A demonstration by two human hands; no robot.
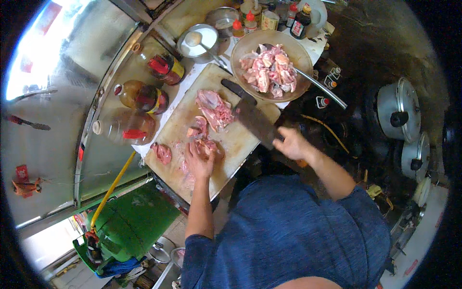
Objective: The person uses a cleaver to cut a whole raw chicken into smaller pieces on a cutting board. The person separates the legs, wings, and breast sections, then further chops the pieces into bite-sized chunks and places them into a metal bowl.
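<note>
My left hand [198, 159] presses on a piece of raw meat [207, 145] lying on the cutting board [231, 151]. A cleaver [254, 121] is at my right hand [290, 142], its broad blade over the board's right side; the motion blurs it, and how the fingers grip it is unclear. A dark-handled knife [234, 88] lies near the top of the board. Above my left hand rests a larger raw carcass piece [214, 108], and to the left is a small piece of meat [162, 152]. Cut raw meat [269, 70] fills part of a wide bowl [306, 57], with a metal-handled utensil [321, 88] in it.
Large jars [142, 97] line the board's left side. A metal bowl [198, 41] of white contents holds a ladle. Sauce bottles [301, 23] stand behind the wide bowl. Pressure cookers [399, 108] are at the right. A yellow hose [113, 188] runs down to a green container [133, 220].
</note>
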